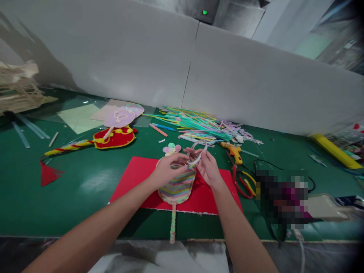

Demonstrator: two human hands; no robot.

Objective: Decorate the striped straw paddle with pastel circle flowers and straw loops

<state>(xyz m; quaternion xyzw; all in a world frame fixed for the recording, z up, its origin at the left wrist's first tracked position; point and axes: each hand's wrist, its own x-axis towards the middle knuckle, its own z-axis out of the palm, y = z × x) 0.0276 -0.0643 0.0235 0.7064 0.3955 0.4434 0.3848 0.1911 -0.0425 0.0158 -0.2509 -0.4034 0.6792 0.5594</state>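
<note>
A white, ring-shaped strip (202, 151) is pinched between the fingers of both hands; whether it is tape or a bent stem cannot be made out. My left hand (170, 168) closes on its near left side, and my right hand (209, 167) grips it from the right. Beneath them lies a striped pastel fan (176, 187) with a twisted handle (173, 223) pointing toward me. Its upper part is partly hidden by my left hand. A small pastel flower (171, 148) shows at its top. The fan rests on a red board (136, 178).
Many pastel pipe cleaners (196, 123) lie in a heap at the back. A yellow glue gun (234, 151) and pliers (243, 182) are to the right. A red-and-yellow fan (113, 139), a purple fan (122, 115) and glue sticks (21, 134) lie left. A white partition (127, 57) stands behind.
</note>
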